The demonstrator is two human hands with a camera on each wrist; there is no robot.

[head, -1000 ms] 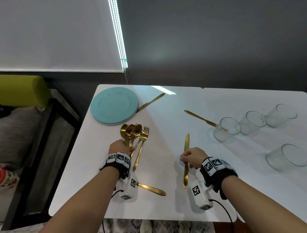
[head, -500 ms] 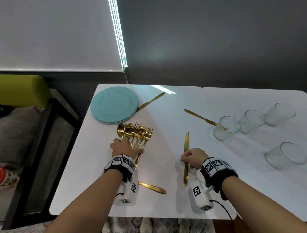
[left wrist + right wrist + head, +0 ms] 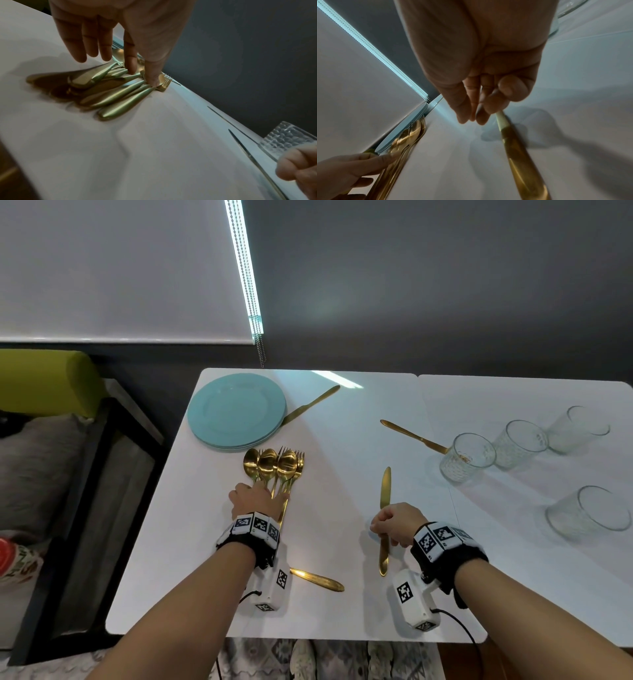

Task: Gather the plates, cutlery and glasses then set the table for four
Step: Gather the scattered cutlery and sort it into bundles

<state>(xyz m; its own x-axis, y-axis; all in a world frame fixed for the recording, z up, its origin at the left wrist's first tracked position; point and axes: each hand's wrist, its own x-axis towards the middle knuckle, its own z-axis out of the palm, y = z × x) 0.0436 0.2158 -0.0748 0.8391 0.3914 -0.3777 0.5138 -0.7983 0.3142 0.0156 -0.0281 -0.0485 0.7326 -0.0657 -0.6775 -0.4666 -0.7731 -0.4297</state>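
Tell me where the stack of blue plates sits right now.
In the head view, the stack of blue plates sits at the table's far left corner, just beyond the spoons and forks, beside a gold knife.

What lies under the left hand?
The left hand presses on handles of the bunched gold spoons and forks, lying on the white table. The exact count underneath is hidden.
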